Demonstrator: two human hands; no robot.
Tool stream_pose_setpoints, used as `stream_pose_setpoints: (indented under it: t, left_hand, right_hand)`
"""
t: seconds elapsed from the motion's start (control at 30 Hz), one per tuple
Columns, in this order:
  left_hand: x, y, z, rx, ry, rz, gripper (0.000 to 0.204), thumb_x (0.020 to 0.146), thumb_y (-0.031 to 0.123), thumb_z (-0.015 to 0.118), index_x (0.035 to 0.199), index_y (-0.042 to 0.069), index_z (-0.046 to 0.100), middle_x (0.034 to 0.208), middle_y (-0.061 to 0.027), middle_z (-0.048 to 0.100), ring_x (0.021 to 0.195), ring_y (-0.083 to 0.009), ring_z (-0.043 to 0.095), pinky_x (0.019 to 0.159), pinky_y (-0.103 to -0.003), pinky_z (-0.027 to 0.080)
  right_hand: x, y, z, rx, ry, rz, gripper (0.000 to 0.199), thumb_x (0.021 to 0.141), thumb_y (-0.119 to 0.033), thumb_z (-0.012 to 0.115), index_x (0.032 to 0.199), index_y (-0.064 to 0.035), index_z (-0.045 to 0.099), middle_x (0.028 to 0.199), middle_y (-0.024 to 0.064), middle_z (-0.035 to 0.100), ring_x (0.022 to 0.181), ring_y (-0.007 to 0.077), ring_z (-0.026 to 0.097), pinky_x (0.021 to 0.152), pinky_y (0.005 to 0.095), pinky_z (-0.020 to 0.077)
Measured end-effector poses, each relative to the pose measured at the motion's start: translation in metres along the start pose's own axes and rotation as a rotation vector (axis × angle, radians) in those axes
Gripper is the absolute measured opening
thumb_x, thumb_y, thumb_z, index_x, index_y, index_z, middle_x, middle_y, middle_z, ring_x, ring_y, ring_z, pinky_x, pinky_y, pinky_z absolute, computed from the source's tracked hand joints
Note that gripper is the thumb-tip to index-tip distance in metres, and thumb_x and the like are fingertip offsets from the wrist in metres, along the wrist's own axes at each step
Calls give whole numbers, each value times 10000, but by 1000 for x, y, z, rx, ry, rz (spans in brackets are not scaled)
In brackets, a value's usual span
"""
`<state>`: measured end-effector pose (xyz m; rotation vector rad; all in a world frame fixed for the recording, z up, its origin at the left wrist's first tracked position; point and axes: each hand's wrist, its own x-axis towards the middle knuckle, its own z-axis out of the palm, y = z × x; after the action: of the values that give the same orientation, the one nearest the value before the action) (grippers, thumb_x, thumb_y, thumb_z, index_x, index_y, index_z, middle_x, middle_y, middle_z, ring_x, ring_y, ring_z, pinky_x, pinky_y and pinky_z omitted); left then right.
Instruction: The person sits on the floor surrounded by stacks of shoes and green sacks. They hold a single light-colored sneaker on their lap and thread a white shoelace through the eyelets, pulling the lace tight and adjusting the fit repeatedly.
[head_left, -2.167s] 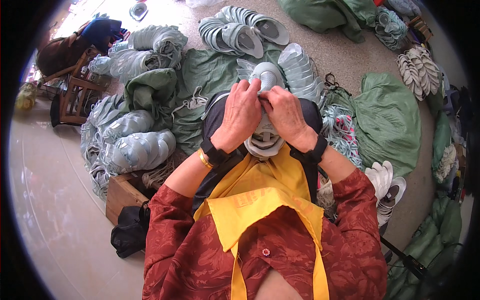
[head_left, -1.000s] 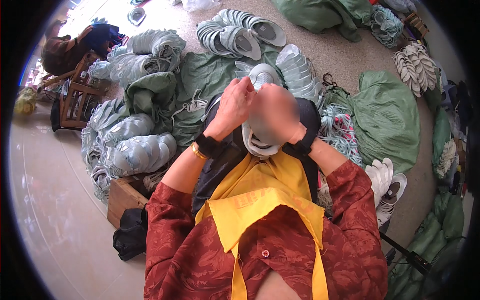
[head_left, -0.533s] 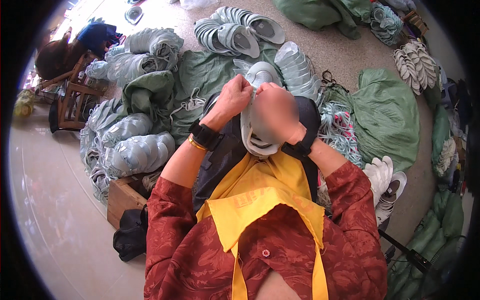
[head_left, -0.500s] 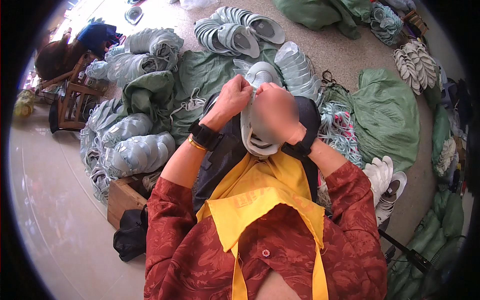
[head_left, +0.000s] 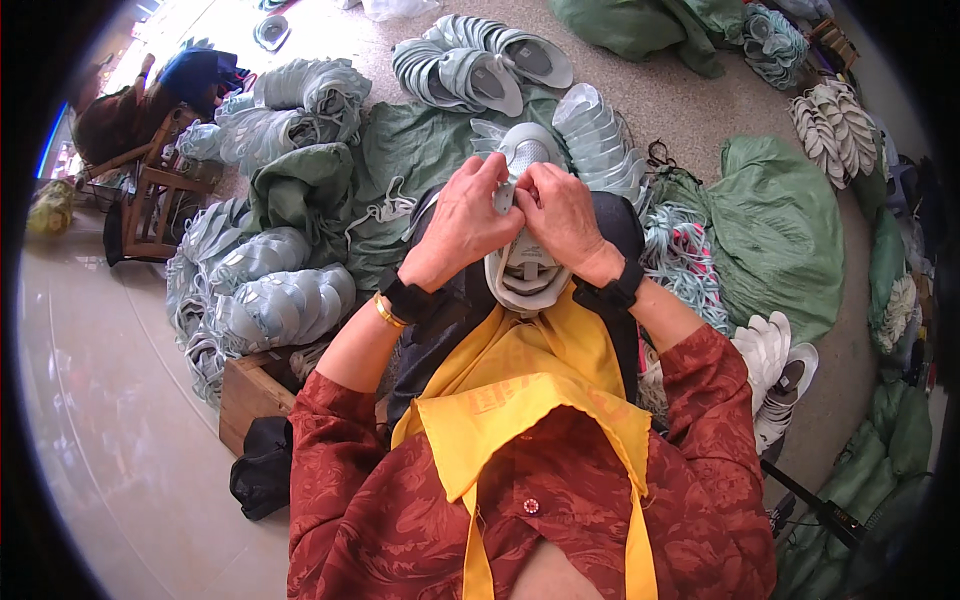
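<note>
Because both hands close in over it, we see only parts of the pale grey-white sneaker with a mesh toe (head_left: 527,243), which sits between the knees, toe pointing away and heel end toward the yellow cloth apron (head_left: 520,345). Its middle, about the lacing edge, is largely covered.

The left hand (head_left: 460,228) touches the sneaker's left side; its thumb reaches in over the opening and its fingers curl above, yet we cannot tell whether the grip pinches anything. On the right hand (head_left: 568,222), we find thumb and forefinger drawn close at the lacing edge, but whatever may lie between those tips is too small to make out.

Just beyond, to the right of the toe, stands a curved stack of overlapping, translucent pale-blue shoe pieces (head_left: 598,140). A thin white lace (head_left: 388,210) lies loosely on the crumpled green cloth (head_left: 395,150) to the left. We see the open brown wooden box (head_left: 250,395) only in part, as the left sleeve (head_left: 340,430) cuts across it. Toward the upper left rim, dark shapes at the brown wooden chair (head_left: 155,210) blur into glare, and we cannot separate them.
</note>
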<state>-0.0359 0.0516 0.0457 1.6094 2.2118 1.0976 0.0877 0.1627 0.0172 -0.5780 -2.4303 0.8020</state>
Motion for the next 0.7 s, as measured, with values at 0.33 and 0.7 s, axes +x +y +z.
stream_pose_setpoints:
  t: [0.33,0.7]
  left_hand:
    - [-6,-4,28,96,117,63,127,845,7,593,970,12,571,896,-194,579,871,-422,588,744,-511,470]
    - [-13,0,46,60,256,-16,134,859,30,600,985,12,561,896,-186,576,886,-406,590,766,-509,479]
  right_hand:
    - [-17,-13,-19,-238,-42,-112,77,902,-55,632,941,-13,580,888,177,624,833,387,665,717,462,542]
    - [-17,-3,-3,-139,87,-103,78,938,-94,643,938,-33,595,881,155,624,836,374,658,702,458,530]
